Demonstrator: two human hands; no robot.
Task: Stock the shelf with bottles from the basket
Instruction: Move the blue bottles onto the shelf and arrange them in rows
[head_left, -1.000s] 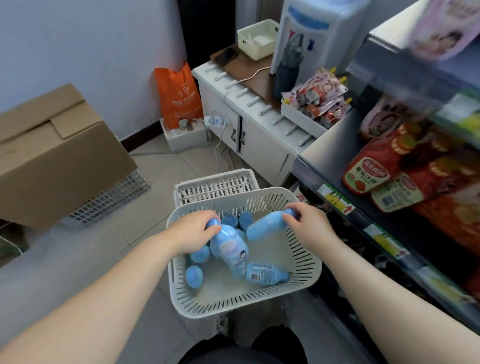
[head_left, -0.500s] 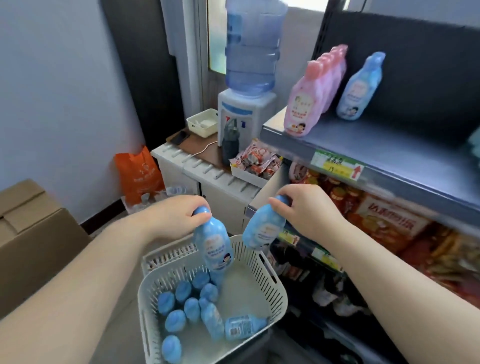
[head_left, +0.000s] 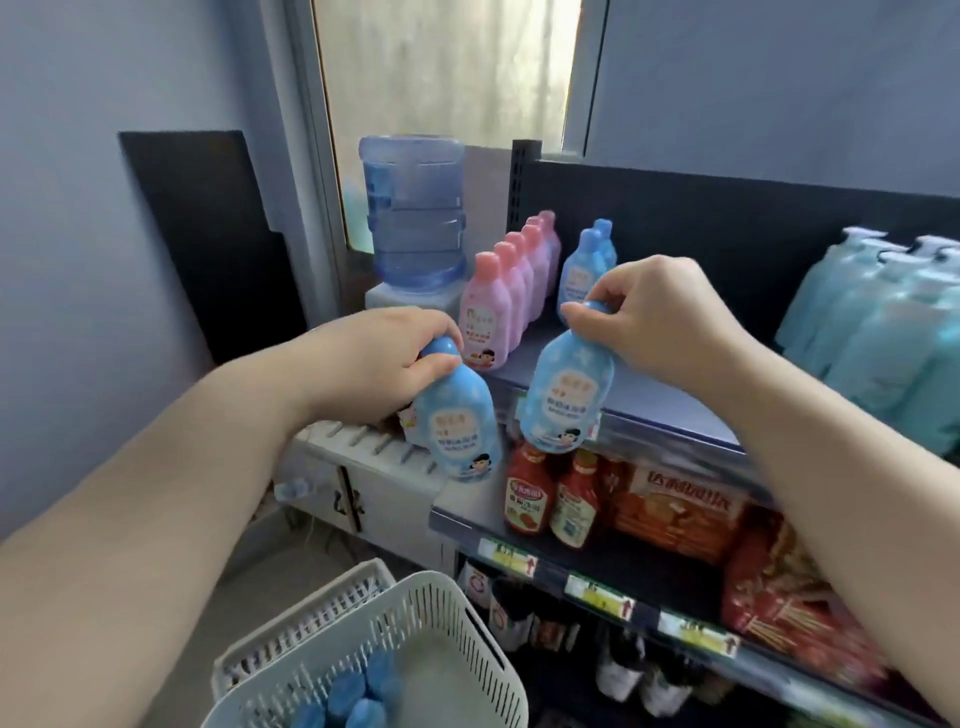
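Left hand (head_left: 382, 351), right hand (head_left: 660, 317) grip bottles (head_left: 460, 415), seemingly unshelved.

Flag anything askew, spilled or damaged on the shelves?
Nothing stands out. Pink bottles stand upright on the top shelf, red sauce bottles upright below. The left blue bottle and right blue bottle tilt only because left hand and right hand hold them by the caps. No spill visible.

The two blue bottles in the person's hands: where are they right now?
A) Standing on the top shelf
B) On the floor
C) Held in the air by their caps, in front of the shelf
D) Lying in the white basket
C: the left hand grips the left blue bottle at its cap and the right hand pinches the right blue bottle at its cap, both hanging in front of the top shelf, not set down.
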